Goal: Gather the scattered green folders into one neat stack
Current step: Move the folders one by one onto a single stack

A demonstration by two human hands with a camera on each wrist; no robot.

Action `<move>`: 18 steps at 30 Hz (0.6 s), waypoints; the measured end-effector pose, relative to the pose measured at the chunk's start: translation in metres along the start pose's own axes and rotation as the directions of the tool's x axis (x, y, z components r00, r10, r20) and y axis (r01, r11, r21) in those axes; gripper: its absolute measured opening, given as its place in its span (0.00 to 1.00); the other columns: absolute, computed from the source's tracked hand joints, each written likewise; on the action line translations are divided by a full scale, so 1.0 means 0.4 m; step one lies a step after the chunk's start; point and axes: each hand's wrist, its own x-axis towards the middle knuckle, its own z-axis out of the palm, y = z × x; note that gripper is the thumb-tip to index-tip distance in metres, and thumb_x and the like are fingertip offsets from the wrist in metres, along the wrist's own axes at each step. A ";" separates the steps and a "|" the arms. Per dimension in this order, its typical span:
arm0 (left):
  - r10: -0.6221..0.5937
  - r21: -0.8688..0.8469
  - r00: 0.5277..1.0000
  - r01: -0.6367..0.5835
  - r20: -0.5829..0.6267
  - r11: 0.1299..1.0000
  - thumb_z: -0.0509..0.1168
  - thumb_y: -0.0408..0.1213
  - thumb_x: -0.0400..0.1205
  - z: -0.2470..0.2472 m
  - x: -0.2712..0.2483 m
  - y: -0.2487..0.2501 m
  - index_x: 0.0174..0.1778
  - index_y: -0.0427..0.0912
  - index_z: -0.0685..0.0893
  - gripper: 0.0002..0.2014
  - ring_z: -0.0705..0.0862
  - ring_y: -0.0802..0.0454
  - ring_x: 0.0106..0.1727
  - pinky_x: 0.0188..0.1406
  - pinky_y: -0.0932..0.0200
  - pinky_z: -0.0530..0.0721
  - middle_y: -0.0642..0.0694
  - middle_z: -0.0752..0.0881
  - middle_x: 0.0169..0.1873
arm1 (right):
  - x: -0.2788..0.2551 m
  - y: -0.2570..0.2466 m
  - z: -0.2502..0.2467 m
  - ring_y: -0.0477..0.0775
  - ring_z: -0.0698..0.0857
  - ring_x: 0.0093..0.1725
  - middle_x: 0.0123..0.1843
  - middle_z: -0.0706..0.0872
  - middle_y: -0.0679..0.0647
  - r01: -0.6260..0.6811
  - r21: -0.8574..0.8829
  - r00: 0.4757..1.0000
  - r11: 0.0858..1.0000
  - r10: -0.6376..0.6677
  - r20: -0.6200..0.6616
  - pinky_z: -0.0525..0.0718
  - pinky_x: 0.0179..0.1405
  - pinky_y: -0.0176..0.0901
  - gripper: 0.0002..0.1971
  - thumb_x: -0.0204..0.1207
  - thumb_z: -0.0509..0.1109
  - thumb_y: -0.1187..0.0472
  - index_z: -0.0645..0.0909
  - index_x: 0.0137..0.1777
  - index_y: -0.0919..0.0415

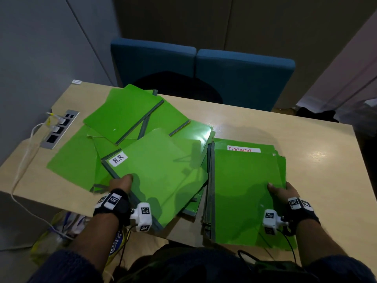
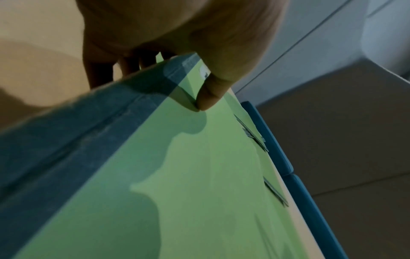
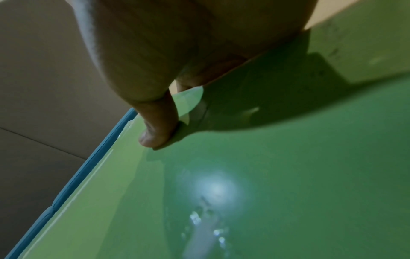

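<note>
Several green folders with grey spines lie fanned over the left half of the table. On top is the "H.R" folder (image 1: 159, 172) (image 2: 199, 184); my left hand (image 1: 120, 183) (image 2: 188, 82) pinches its grey spine edge, thumb on top, fingers underneath. To the right sits a stack of green folders (image 1: 244, 193) (image 3: 266, 175), a "DOCUMENT" label (image 1: 243, 149) peeking out at its far end. My right hand (image 1: 280, 190) (image 3: 159, 122) grips the stack's right edge with the thumb pressed on the top folder; the fingers under it are hidden.
The wooden table (image 1: 318, 152) has bare surface at the far right. A grey socket panel (image 1: 59, 129) with white cables sits at the left edge. Two blue chairs (image 1: 204, 74) stand behind the table. A bag (image 1: 55, 235) lies on the floor at the lower left.
</note>
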 end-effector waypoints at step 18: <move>0.123 -0.169 0.991 -0.130 -0.056 0.977 0.77 0.44 0.73 -0.010 -0.029 -0.080 0.59 0.27 0.79 0.28 0.84 0.35 0.52 0.53 0.45 0.83 0.34 0.84 0.51 | -0.010 -0.012 0.004 0.67 0.85 0.52 0.58 0.85 0.63 0.018 0.038 1.000 0.999 -0.018 -0.010 0.83 0.52 0.54 0.23 0.80 0.73 0.58 0.75 0.72 0.64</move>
